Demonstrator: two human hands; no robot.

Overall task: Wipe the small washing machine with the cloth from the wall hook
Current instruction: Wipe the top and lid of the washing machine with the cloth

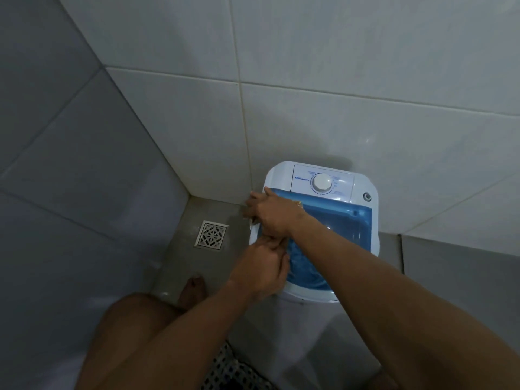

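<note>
The small white washing machine (pixel 363 190) stands against the tiled wall. It has a blue see-through lid (pixel 337 220) and a round dial (pixel 322 182). My right hand (pixel 271 213) reaches across the lid and presses flat on the machine's left rim. A sliver of pale cloth (pixel 251 224) shows under its fingers; the rest of the cloth is hidden. My left hand (pixel 260 273) curls its fingers over the front-left edge of the lid and rim, just below the right hand.
A square metal floor drain (pixel 211 235) lies in the corner left of the machine. My bare foot (pixel 193 291) and knee (pixel 135 319) are beside it. Tiled walls close in at the back and left. A low tiled ledge (pixel 450 266) runs on the right.
</note>
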